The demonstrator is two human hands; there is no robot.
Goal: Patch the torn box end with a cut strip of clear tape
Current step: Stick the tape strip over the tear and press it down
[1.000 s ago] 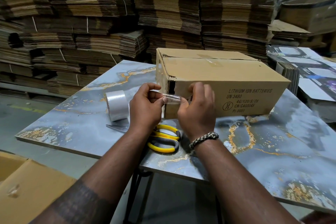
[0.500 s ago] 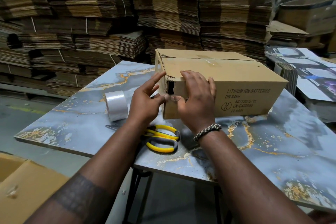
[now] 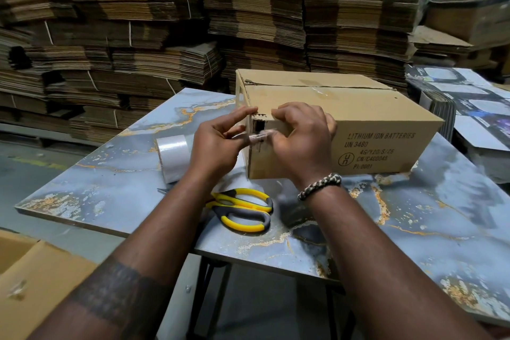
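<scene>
The left hand (image 3: 218, 143) and right hand (image 3: 300, 141) each pinch an end of a short strip of clear tape (image 3: 255, 136), stretched across the torn corner of the box (image 3: 345, 119), probably to keep it flat before pressing down. The box sits on a marbled blue table (image 3: 414, 229), with scissors (image 3: 242, 208) and a tape roll (image 3: 174, 157) nearby and stacks of flattened cardboard (image 3: 165, 36) behind.

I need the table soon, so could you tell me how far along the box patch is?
Done: a strip is cut; the scissors and roll lie on the table. In hand: the left hand and right hand stretch the strip across the tear at the box corner. Left: pressing it down; the dark gap still shows.
</scene>
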